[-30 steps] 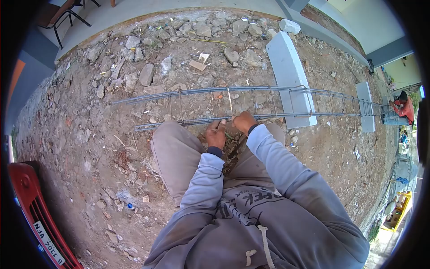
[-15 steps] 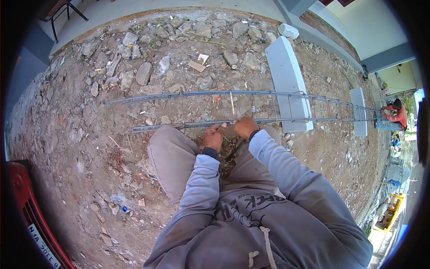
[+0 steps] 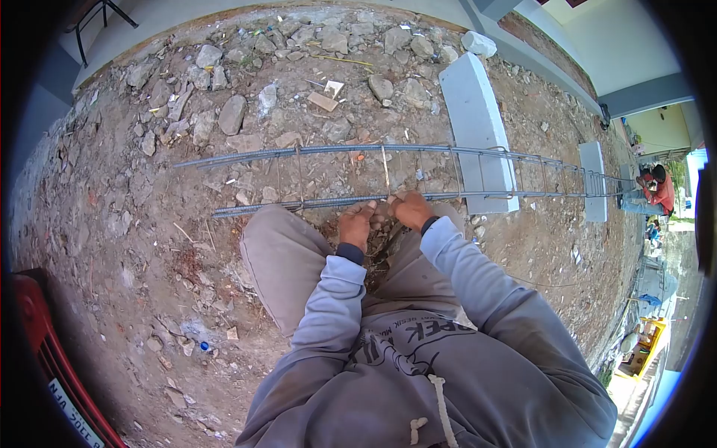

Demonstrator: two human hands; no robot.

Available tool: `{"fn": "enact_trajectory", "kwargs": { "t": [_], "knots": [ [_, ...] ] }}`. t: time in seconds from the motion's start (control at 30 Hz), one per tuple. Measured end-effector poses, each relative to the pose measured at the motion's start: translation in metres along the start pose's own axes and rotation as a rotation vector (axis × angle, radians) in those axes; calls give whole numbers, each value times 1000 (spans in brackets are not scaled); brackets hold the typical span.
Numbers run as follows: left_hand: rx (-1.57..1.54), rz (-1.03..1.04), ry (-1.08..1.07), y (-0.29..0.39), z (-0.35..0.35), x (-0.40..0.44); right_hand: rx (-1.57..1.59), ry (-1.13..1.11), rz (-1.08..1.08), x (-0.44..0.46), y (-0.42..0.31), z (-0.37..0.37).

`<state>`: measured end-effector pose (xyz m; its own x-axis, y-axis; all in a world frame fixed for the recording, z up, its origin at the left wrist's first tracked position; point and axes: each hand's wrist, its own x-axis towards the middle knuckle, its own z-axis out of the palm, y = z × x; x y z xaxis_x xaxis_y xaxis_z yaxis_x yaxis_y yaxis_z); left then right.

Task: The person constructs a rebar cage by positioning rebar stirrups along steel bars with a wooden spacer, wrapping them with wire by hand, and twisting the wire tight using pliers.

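Note:
A long rebar cage (image 3: 328, 149) of ribbed steel bars with square stirrups runs left to right in front of my knees. My left hand (image 3: 354, 226) is closed with its fingertips at the near lower bars. Beside it, my right hand (image 3: 409, 210) is closed around the same bars, at the foot of a light-coloured stirrup (image 3: 386, 170). The two hands are a small gap apart. Any tie wire in the fingers is too small or hidden to make out.
A pale slab (image 3: 478, 112) and a second slab (image 3: 594, 179) lie under the cage. At its far end crouches a person in a red top (image 3: 661, 190). Stones (image 3: 233, 114) litter the dirt. A red vehicle's corner (image 3: 45, 336) is at lower left.
The view has shifted slightly, so the cage and ground sit a little higher and further left. Both hands stay at the same spot on the bars, with only small finger movement.

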<state>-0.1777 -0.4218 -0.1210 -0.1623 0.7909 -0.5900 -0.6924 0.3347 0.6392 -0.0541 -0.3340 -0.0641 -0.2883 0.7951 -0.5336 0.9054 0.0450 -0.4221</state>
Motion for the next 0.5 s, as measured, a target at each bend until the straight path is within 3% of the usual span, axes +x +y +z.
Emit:
{"fn": "enact_trajectory", "kwargs": {
  "t": [0.03,0.13,0.23,0.33,0.5],
  "knots": [
    [-34,-10,7,0,1,-1,59,-33,-2,-3,3,0],
    [-64,-33,24,4,3,-4,576,-198,266,-14,8,-2],
    [-57,-43,7,6,4,-6,228,26,-28,-9,22,13],
    [-63,-41,-2,4,1,-3,-40,341,-153,-13,19,33],
    [-30,-16,28,9,6,-5,-35,387,-185,-12,25,41]
  ]
}}
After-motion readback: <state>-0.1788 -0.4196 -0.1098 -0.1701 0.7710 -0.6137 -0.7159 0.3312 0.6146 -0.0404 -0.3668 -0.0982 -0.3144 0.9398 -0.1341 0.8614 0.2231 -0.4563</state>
